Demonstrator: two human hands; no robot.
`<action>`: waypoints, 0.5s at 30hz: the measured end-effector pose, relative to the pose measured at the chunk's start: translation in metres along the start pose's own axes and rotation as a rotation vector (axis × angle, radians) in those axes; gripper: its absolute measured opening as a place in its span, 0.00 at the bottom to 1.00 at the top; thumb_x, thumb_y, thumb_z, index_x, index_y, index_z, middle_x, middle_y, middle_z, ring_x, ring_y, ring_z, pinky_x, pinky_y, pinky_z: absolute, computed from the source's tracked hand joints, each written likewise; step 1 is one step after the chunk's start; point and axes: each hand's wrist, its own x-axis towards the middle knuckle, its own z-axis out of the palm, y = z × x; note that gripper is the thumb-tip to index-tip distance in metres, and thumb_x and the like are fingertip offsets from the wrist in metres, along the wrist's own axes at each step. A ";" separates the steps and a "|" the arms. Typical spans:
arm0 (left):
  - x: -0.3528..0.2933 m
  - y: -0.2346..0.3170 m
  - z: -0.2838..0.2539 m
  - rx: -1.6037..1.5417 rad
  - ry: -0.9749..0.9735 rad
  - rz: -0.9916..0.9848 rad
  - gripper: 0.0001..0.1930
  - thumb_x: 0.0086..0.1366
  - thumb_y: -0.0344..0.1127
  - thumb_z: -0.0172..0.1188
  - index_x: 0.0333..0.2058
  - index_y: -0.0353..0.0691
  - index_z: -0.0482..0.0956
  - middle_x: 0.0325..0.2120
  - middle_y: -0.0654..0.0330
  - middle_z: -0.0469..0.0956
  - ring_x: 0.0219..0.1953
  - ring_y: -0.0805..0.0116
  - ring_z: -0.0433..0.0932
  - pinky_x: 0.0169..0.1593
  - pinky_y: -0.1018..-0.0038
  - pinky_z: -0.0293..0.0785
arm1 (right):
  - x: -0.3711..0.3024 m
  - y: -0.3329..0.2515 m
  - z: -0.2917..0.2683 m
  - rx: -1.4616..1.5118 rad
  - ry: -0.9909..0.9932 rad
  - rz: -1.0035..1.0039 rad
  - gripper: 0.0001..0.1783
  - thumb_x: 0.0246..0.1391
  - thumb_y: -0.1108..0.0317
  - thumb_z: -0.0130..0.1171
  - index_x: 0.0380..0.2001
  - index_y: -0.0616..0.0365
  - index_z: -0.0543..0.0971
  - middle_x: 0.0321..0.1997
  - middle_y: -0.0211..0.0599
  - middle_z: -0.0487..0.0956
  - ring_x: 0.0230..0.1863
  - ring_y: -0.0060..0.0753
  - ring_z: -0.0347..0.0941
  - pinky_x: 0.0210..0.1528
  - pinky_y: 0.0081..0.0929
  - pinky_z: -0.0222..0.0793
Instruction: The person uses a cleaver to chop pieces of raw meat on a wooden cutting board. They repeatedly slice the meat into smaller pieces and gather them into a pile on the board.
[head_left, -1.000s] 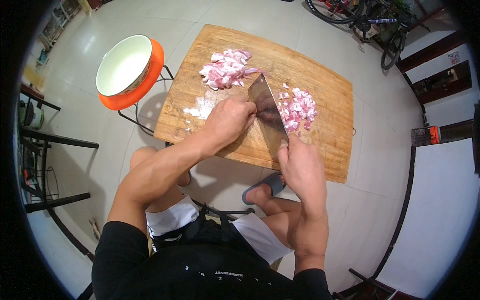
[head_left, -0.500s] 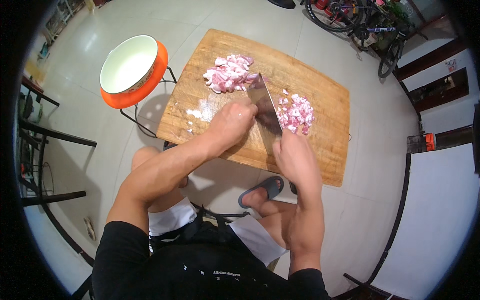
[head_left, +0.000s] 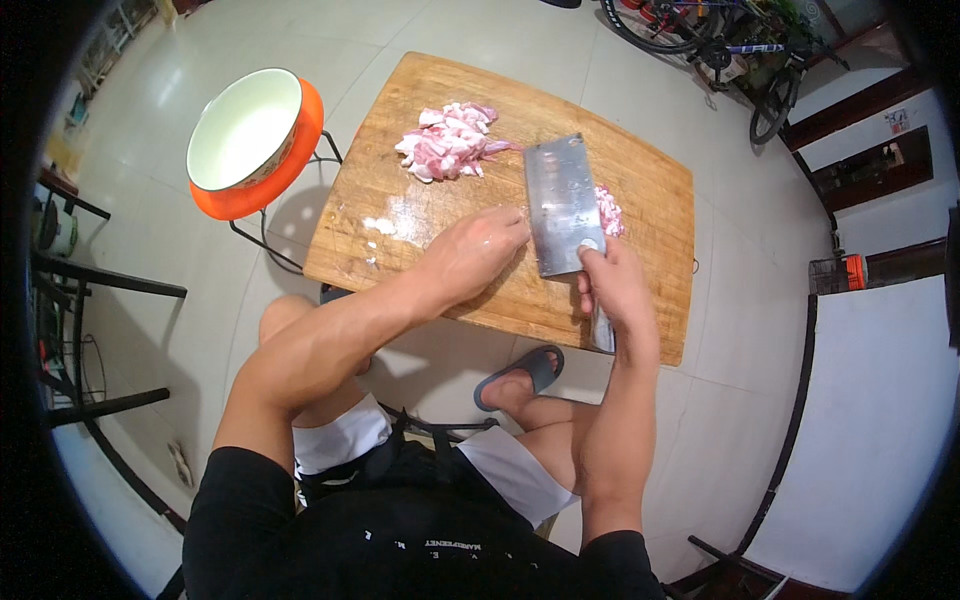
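A broad steel cleaver is tilted so that its flat face shows, and my right hand is closed round its handle. Close to the blade's left edge, my left hand is curled over the wooden chopping board. Its fingertips are tucked under, so what they hold, if anything, is hidden. At the board's far left lies a heap of sliced pink and white raw meat, one strip reaching toward the blade. Diced meat shows at the blade's right, partly covered by the cleaver.
A white enamel bowl stands on an orange-topped stool left of the board. Small pale scraps lie on the board's left part. A bicycle leans at the far right. Black metal legs stand at the left.
The cleaver has turned from nearly edge-on to show its flat face and now covers much of the diced meat. My right hand has shifted right; my left hand is curled as before.
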 end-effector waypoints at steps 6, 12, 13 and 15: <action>0.025 -0.011 0.007 0.096 0.081 0.007 0.08 0.65 0.30 0.62 0.42 0.38 0.82 0.36 0.51 0.79 0.41 0.46 0.83 0.44 0.51 0.80 | -0.019 -0.004 -0.034 0.137 0.211 -0.044 0.11 0.73 0.64 0.55 0.43 0.61 0.77 0.22 0.29 0.75 0.15 0.22 0.67 0.18 0.25 0.64; 0.044 -0.002 0.036 0.102 0.256 0.139 0.09 0.63 0.32 0.68 0.42 0.42 0.85 0.33 0.54 0.81 0.39 0.48 0.83 0.41 0.53 0.78 | -0.026 -0.001 -0.050 0.201 0.409 -0.085 0.11 0.72 0.64 0.56 0.42 0.61 0.79 0.23 0.30 0.76 0.16 0.21 0.69 0.19 0.25 0.66; 0.047 0.001 0.041 0.126 0.227 0.138 0.10 0.61 0.32 0.70 0.42 0.43 0.85 0.33 0.55 0.80 0.38 0.48 0.82 0.41 0.54 0.77 | -0.025 0.002 -0.052 0.200 0.420 -0.092 0.11 0.72 0.64 0.56 0.42 0.61 0.79 0.23 0.30 0.76 0.16 0.21 0.69 0.19 0.25 0.66; 0.052 0.009 0.047 0.110 0.174 0.163 0.11 0.61 0.33 0.70 0.43 0.43 0.86 0.33 0.55 0.79 0.38 0.48 0.81 0.42 0.54 0.77 | -0.024 0.004 -0.055 0.206 0.447 -0.100 0.10 0.72 0.65 0.56 0.42 0.62 0.79 0.23 0.30 0.76 0.16 0.21 0.69 0.19 0.25 0.66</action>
